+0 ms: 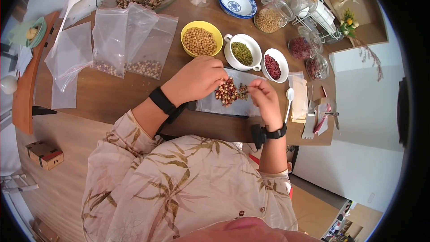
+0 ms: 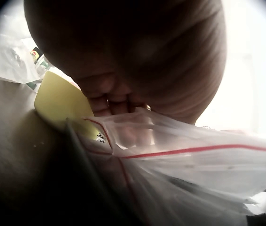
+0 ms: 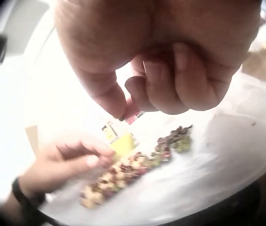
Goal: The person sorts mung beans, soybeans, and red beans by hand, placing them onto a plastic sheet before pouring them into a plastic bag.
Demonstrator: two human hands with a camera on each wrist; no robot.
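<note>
A pile of mixed red, cream and green beans (image 1: 227, 92) lies on a clear plastic zip bag (image 1: 208, 105), spread over a dark flat thing. My left hand (image 1: 199, 78) is at the pile's left edge, fingers loosely bent and fingertips right by the beans. Under its palm, the left wrist view shows the bag's red zip line (image 2: 184, 151). Over a smaller green and dark cluster (image 3: 174, 141) on the right hovers my right hand (image 1: 266, 101). Its thumb and forefinger pinch a small dark bean (image 3: 122, 118), while the other fingers curl in.
Behind the pile stand a yellow bowl of chickpeas (image 1: 200, 40), a white bowl of green beans (image 1: 243, 53) and a bowl of red beans (image 1: 274, 65). Filled zip bags (image 1: 148, 40) lie left. A white spoon (image 1: 290, 96) and glass jars (image 1: 271, 17) are to the right.
</note>
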